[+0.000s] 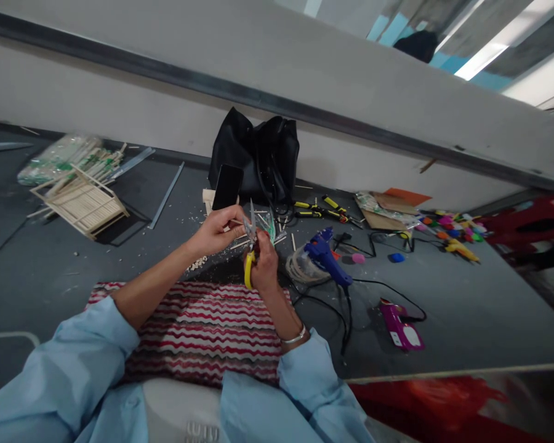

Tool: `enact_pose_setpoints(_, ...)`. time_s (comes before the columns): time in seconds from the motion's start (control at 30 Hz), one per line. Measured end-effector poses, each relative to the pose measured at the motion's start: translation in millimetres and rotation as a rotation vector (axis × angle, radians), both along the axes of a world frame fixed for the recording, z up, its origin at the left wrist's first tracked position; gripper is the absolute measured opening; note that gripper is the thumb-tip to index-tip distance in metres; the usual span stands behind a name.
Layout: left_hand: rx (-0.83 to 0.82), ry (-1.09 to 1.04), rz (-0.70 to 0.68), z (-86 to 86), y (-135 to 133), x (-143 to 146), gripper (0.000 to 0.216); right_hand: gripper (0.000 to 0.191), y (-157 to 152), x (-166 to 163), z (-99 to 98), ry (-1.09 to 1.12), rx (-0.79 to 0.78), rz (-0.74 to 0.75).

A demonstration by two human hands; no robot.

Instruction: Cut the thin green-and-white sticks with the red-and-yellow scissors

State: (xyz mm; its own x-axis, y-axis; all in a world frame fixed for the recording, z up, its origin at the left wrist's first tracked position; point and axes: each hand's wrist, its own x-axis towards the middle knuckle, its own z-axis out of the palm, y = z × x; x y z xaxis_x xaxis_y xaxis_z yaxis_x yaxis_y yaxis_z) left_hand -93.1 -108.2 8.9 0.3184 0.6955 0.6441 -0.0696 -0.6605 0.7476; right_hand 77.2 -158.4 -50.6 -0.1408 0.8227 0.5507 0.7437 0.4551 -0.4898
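My right hand (265, 263) grips a pair of scissors (250, 266) with yellow handles, the blades pointing up and slightly parted. Close to the blades, my left hand (219, 231) is closed in a pinch; what sits between its fingertips is too small to make out. Cut bits of wood (197, 263) lie scattered on the grey table beneath my left wrist. Beyond my hands a dark phone (228, 186) leans against a black bag (258, 151). Under my forearms lies a red and white striped cloth (203, 329).
A frame of thin sticks (85, 206) stands at left beside bagged sticks (69, 157). On the right, a blue glue gun (327, 255) rests on a clear jar (302, 266), its cable trailing near a purple device (401, 326). Pliers (311, 213) and coloured pompoms (457, 226) lie further back.
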Motion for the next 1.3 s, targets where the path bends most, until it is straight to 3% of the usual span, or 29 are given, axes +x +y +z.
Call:
enact_pose_setpoints(0.23,-0.031,-0.007,-0.051,-0.6,1,-2,0.027,0.061,1,-3,-0.1,0.066,0.013,0.058)
enact_pose_setpoints(0.77,0.016,0.074,0.044,0.7,2,-2,0.030,0.054,-4,-3,4.6,0.038,-0.011,-0.017)
enact_pose_setpoints(1.03,0.109,0.096,0.056,6.4,0,-1,0.020,0.050,-6,-4,3.9,0.049,0.018,-0.054)
enact_pose_setpoints(1.17,0.155,0.110,0.048,6.7,0,0,0.018,0.047,-6,-6,-0.4,0.096,0.064,-0.064)
enact_pose_setpoints(1.3,0.086,0.131,0.079,6.3,0,1,0.022,0.045,-2,-5,-10.3,0.142,0.060,-0.084)
